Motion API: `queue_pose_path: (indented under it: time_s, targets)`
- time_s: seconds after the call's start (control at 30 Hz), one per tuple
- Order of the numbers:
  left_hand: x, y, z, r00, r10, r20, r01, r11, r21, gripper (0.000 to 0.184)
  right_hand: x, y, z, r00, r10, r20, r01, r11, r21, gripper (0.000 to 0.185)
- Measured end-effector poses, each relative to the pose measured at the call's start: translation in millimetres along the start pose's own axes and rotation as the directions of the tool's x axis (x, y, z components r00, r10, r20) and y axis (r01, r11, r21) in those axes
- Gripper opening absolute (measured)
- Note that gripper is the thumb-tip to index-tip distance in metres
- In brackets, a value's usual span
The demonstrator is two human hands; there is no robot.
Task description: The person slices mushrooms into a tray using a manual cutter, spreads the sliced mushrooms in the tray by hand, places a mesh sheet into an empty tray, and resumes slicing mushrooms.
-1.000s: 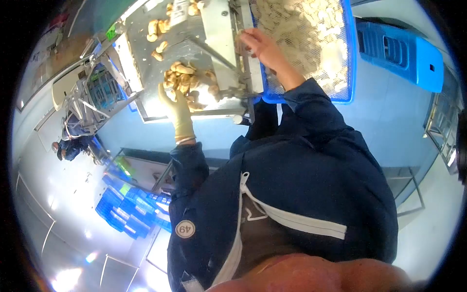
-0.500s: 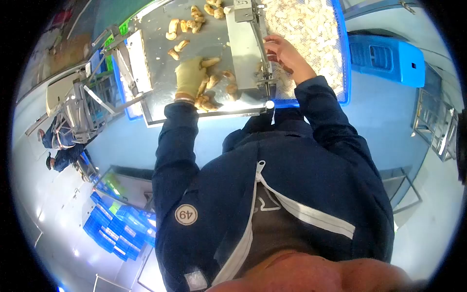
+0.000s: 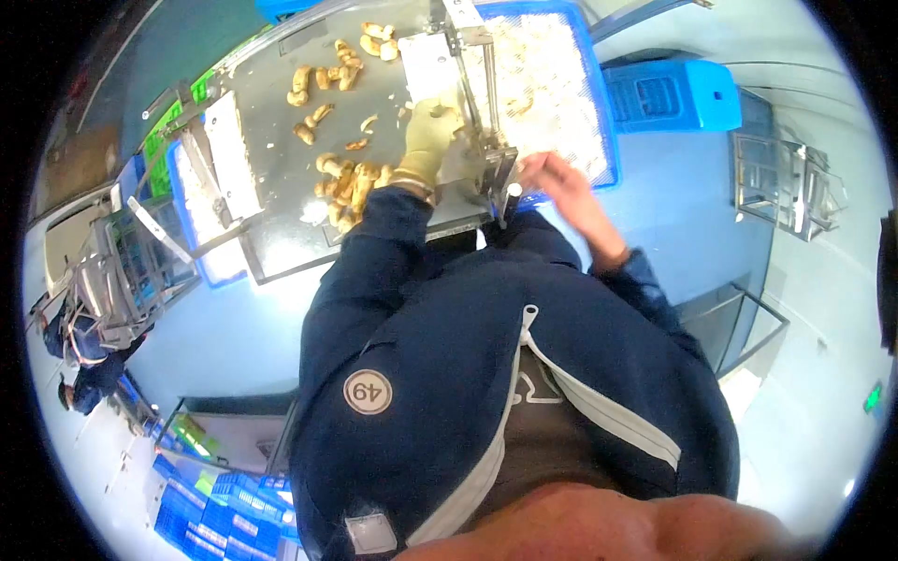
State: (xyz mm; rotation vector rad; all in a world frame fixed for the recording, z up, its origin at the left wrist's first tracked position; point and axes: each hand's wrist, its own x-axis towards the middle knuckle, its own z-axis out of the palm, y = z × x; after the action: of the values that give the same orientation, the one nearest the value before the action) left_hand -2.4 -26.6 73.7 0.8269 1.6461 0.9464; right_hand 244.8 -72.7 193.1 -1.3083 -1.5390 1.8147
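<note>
My left hand (image 3: 432, 136), in a pale yellow glove, is closed at the white plate (image 3: 428, 65) of the metal slicing device (image 3: 488, 140). A small brownish thing shows at its fingertips, too unclear to name. My bare right hand (image 3: 566, 187) is over the near edge of the mesh-lined blue tray (image 3: 603, 112), right of the device, its fingers apart and somewhat blurred. Pale slices (image 3: 538, 75) cover the tray. Whole brown mushrooms (image 3: 351, 187) lie heaped on the metal table (image 3: 281, 224), left of my left hand, with smaller groups farther up.
A blue plastic stool (image 3: 669, 96) stands beyond the tray on the right. Another device with a white plate (image 3: 229, 154) is at the table's left side. Metal racks are at both sides. Stacked blue crates (image 3: 215, 514) and a person in dark clothes (image 3: 94, 383) appear lower left.
My left hand has moved right from the mushroom heap to the device. My right hand has drawn back toward my body, to the tray's near edge. The whole view has shifted.
</note>
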Motion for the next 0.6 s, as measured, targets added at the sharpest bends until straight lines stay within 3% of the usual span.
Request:
queue_pose_path:
  time_s: [0.03,0.07,0.13,0.17,0.27,0.33,0.37,0.47,0.6]
  targets:
    - [12.5,-25.3,17.4,0.976,0.152,-0.159,-0.13,0.982,0.139,0.039,-15.8,-4.0,19.0,0.999,-0.044,-0.022,0.041,0.995,-0.096,0.027]
    - [9.1,-18.8,26.6,0.961,0.158,-0.228,-0.094,0.959,0.268,0.037,-23.8,-4.2,34.3,0.996,-0.087,-0.035,0.079,0.979,-0.189,0.026]
    - [-10.9,8.8,26.4,0.967,0.124,-0.223,-0.055,0.954,0.293,0.033,-24.9,4.5,53.3,0.993,-0.062,-0.105,0.052,0.994,-0.092,0.025]
    - [-6.9,-3.0,27.0,0.975,0.148,-0.167,-0.113,0.973,0.203,0.033,-25.4,8.2,57.5,0.99,-0.047,-0.137,0.042,0.998,-0.036,0.024]
    - [7.2,-34.3,18.8,0.975,0.221,0.003,-0.221,0.975,-0.03,0.035,-10.2,12.2,49.8,0.988,-0.11,-0.104,0.097,0.987,-0.129,0.03]
    - [5.4,-29.5,11.4,0.956,0.245,0.158,-0.227,0.966,-0.124,0.038,-3.6,8.6,53.0,0.992,-0.01,-0.129,-0.009,0.989,-0.148,0.038]
    - [6.4,-25.1,10.8,0.935,0.306,0.181,-0.296,0.952,-0.079,0.045,0.6,6.7,52.5,0.989,0.034,-0.143,-0.057,0.985,-0.165,0.042]
    - [9.5,-25.0,16.1,0.893,0.379,0.243,-0.28,0.89,-0.36,0.041,3.9,27.0,54.7,0.988,-0.003,-0.154,-0.016,0.993,-0.119,0.047]
    - [-2.1,-9.3,10.5,0.917,0.297,0.267,-0.21,0.927,-0.31,0.044,1.5,10.7,56.4,0.984,-0.004,-0.177,-0.016,0.994,-0.109,0.043]
